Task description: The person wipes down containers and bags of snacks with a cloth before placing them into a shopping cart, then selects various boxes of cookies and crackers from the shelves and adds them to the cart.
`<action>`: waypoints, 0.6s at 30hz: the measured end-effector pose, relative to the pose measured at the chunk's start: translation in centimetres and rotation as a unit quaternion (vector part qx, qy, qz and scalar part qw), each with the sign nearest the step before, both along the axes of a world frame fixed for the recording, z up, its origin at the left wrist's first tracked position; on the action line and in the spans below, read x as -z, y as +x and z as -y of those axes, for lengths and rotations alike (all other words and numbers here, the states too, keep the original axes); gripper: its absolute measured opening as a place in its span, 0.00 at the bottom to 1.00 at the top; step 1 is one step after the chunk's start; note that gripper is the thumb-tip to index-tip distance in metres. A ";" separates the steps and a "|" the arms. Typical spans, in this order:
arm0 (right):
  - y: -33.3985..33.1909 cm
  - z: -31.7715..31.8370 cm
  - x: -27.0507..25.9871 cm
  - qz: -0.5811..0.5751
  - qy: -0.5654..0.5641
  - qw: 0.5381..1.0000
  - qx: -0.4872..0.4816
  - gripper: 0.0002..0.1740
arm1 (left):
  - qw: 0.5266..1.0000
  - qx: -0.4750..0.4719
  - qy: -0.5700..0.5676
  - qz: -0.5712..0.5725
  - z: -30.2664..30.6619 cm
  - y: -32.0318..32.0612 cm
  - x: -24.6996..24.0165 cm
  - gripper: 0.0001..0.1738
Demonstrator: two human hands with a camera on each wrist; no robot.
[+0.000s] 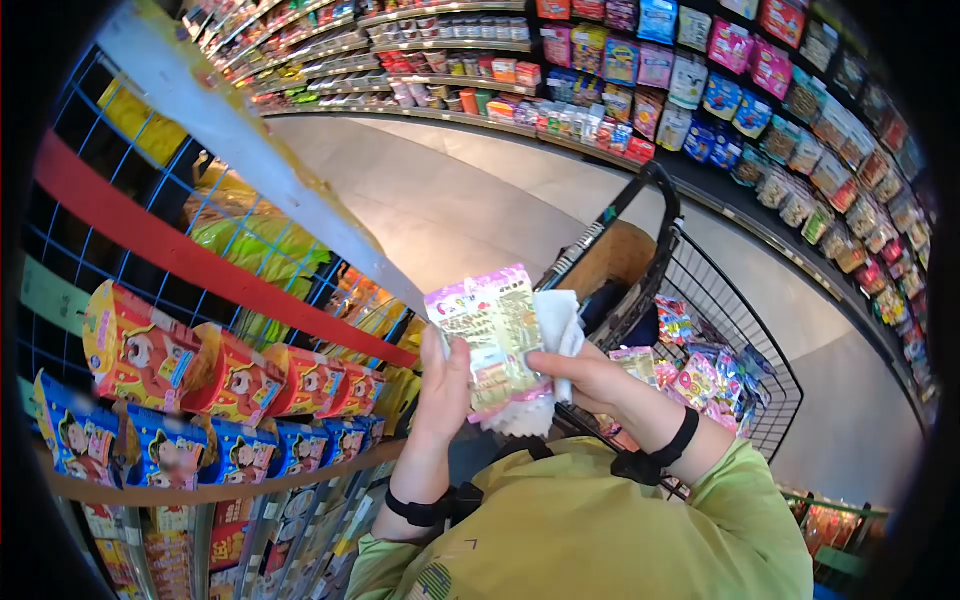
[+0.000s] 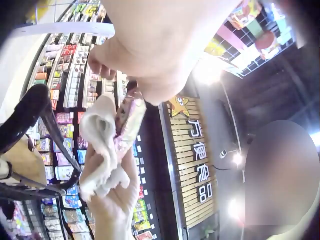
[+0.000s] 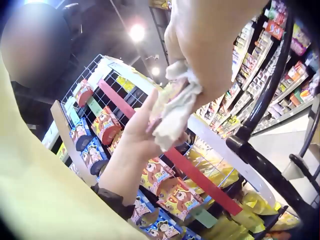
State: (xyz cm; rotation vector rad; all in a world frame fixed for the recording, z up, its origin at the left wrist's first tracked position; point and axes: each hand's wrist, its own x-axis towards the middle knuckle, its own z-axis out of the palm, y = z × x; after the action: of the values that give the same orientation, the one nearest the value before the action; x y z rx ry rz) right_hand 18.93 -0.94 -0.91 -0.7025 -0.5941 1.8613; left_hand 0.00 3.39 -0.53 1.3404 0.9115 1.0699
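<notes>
pinching a pink-edged snack packet point(image 1: 490, 335) in left grip point(image 1: 447, 392) and, with a white cloth point(image 1: 562, 318), in right grip point(image 1: 588, 378). pointing lengthwise forward, leaning slightly left.

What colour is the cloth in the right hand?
The cloth is white; the head view shows it best.

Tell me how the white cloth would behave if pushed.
The white cloth would probably flop and crumple, since it drapes in soft folds. It looks light, given its thin-looking layers, and seems unlikely to roll, being bunched and uneven.
</notes>
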 end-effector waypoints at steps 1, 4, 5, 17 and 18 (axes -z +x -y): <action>-0.1 -0.2 -0.1 0.018 0.001 1.000 0.024 0.31 | 1.000 0.008 -0.002 0.001 0.2 0.4 -0.4 0.27; 0.4 -1.0 0.1 0.133 0.026 0.985 0.103 0.28 | 0.982 -0.130 0.100 -0.091 0.8 1.1 -1.9 0.33; 0.4 -1.2 0.1 0.229 0.039 0.964 0.131 0.27 | 0.992 -0.058 0.087 -0.070 1.2 1.5 -2.6 0.37; -2.6 2.0 -2.6 0.691 0.575 0.434 0.057 0.51 | 0.769 0.160 -0.395 0.476 1.3 1.8 -2.7 0.72; -2.4 1.8 -2.9 0.691 0.575 0.435 0.057 0.51 | 0.753 0.178 -0.400 0.491 1.0 1.7 -2.2 0.72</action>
State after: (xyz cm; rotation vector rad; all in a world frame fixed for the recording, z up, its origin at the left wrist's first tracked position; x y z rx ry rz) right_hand 16.57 -2.75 1.98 -1.0347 -2.3942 -0.0967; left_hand 1.66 2.36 1.68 0.0999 0.1948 0.7532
